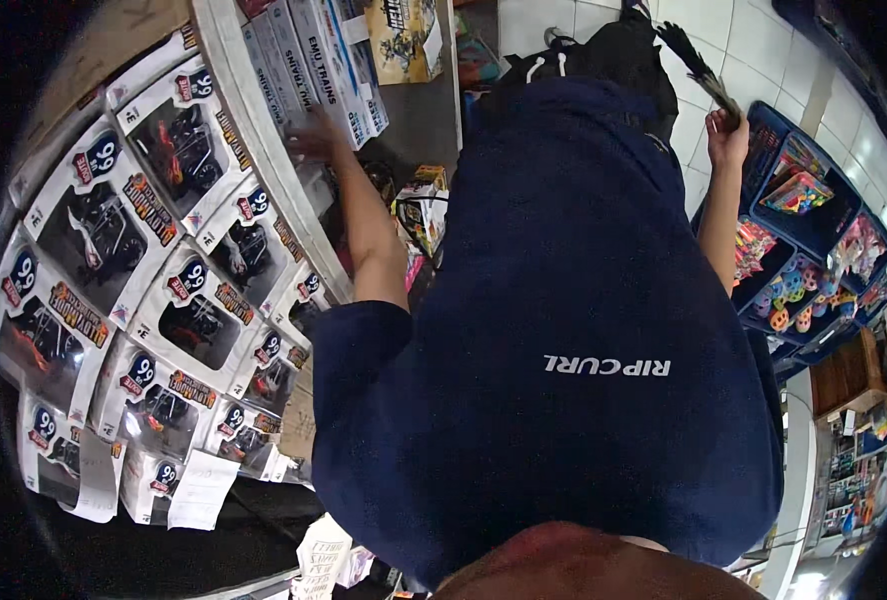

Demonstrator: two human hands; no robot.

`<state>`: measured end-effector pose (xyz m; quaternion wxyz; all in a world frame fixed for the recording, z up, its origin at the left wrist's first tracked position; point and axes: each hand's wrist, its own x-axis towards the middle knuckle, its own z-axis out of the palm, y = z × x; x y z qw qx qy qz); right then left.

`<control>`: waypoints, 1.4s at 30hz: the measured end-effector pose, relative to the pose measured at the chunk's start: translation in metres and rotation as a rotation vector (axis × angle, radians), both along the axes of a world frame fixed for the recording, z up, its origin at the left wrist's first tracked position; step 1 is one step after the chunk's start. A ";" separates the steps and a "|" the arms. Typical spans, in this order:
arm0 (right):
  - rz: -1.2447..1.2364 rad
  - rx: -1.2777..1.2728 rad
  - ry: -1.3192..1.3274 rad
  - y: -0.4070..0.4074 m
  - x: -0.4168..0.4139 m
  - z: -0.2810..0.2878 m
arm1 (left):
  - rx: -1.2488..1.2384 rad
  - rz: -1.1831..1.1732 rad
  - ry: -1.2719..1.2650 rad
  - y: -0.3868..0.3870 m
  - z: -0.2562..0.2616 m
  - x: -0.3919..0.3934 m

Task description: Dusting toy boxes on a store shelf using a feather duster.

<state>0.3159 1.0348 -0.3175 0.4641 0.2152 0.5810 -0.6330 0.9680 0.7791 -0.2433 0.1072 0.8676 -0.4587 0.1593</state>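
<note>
My left hand [314,139] is blurred and reaches into a shelf at the lower ends of several upright toy train boxes [312,56]. Whether its fingers grip a box or only touch one cannot be told. In my right hand [728,139], off to the side above the floor, is a dark feather duster [695,67]. Its feathery end points away from me. A yellow toy box [402,41] stands beside the train boxes. Other packaged goods [422,206] lie lower down, near my left forearm.
Stacked boxes of model motorcycles [196,330] fill the left, behind a pale shelf edge [263,150]. Paper slips [202,487] hang from the lower boxes. Blue compartment trays [811,217] of small toys stand at my right. White floor tiles [762,45] show ahead.
</note>
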 end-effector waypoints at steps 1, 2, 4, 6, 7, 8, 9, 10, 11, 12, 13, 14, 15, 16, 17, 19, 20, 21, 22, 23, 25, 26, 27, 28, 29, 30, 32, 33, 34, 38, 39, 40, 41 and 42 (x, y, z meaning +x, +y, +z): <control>0.005 -0.031 -0.027 -0.005 0.000 0.000 | -0.115 0.074 -0.084 0.013 -0.014 0.028; 0.024 0.006 -0.003 -0.012 -0.001 0.004 | -0.185 0.153 -0.014 0.017 -0.023 0.040; 0.069 0.022 0.042 -0.021 -0.002 0.013 | -0.304 0.267 0.347 0.033 -0.028 0.060; 0.065 0.018 0.073 -0.030 -0.004 0.022 | -0.399 0.294 0.876 0.021 -0.029 0.067; 0.096 0.012 0.090 -0.039 -0.003 0.031 | -0.451 0.343 1.122 0.022 -0.030 0.077; 0.221 -0.014 0.147 -0.047 -0.004 0.040 | -0.484 0.381 1.312 0.025 -0.030 0.086; 0.291 -0.026 0.193 -0.058 -0.003 0.047 | -0.515 0.432 1.462 0.039 -0.034 0.102; 0.334 -0.019 0.244 -0.067 -0.001 0.054 | -0.527 0.476 1.581 0.053 -0.034 0.117; 0.375 -0.003 0.307 -0.075 0.001 0.062 | -0.525 0.495 1.641 0.063 -0.041 0.125; 0.352 0.012 0.321 -0.075 0.003 0.073 | -0.488 0.490 1.687 0.054 -0.044 0.125; 0.368 0.012 0.339 -0.073 0.007 0.085 | -0.465 0.473 1.727 0.041 -0.047 0.124; 0.406 0.003 0.354 -0.073 0.007 0.092 | -0.452 0.476 1.765 0.043 -0.049 0.126; 0.408 0.010 0.358 -0.068 0.008 0.093 | -0.440 0.471 1.789 0.043 -0.047 0.130; 0.406 0.045 0.339 -0.061 0.010 0.093 | -0.427 0.466 1.813 0.042 -0.047 0.134; 0.404 0.081 0.319 -0.056 0.010 0.094 | -0.424 0.459 1.834 0.042 -0.048 0.135; 0.408 0.101 0.337 -0.044 0.008 0.091 | -0.417 0.460 1.874 0.046 -0.052 0.137; 0.377 0.093 0.294 -0.039 0.009 0.084 | -0.415 0.456 1.883 0.050 -0.052 0.140; 0.343 0.094 0.258 -0.029 0.005 0.079 | -0.409 0.466 1.903 0.054 -0.056 0.140; 0.318 0.108 0.228 -0.024 0.006 0.076 | -0.405 0.470 1.919 0.053 -0.054 0.141; 0.293 0.122 0.199 -0.018 0.005 0.073 | -0.396 0.471 1.929 0.053 -0.056 0.139; 0.257 0.138 0.201 -0.005 0.006 0.065 | -0.374 0.464 1.959 0.042 -0.056 0.136; 0.246 0.147 0.196 0.001 0.008 0.060 | -0.359 0.460 1.966 0.038 -0.058 0.133; 0.288 0.119 0.175 -0.012 0.010 0.060 | -0.424 0.481 1.960 0.073 -0.053 0.157; 0.249 0.124 0.171 -0.004 0.004 0.062 | -0.387 0.478 1.987 0.059 -0.061 0.149; 0.224 0.128 0.157 0.004 0.004 0.054 | -0.348 0.470 2.000 0.044 -0.062 0.146; 0.235 0.153 0.155 -0.002 0.005 0.061 | -0.352 0.466 2.006 0.045 -0.061 0.152; 0.275 0.152 0.169 -0.006 0.003 0.065 | -0.354 0.468 2.011 0.047 -0.063 0.154; 0.250 0.110 0.159 -0.003 -0.002 0.064 | -0.363 0.470 1.999 0.049 -0.064 0.151; 0.263 0.107 0.177 0.000 -0.006 0.062 | -0.362 0.462 1.971 0.040 -0.061 0.144; 0.316 0.094 0.227 -0.008 -0.015 0.061 | -0.434 0.490 1.892 0.056 -0.061 0.123; 0.303 0.094 0.213 -0.010 -0.014 0.061 | -0.456 0.495 1.878 0.064 -0.056 0.124; 0.324 0.094 0.228 -0.007 -0.017 0.057 | -0.454 0.487 1.875 0.059 -0.056 0.121; 0.327 0.094 0.222 -0.003 -0.018 0.053 | -0.456 0.478 1.873 0.058 -0.054 0.118; 0.296 0.106 0.211 -0.002 -0.017 0.052 | -0.461 0.478 1.873 0.061 -0.054 0.117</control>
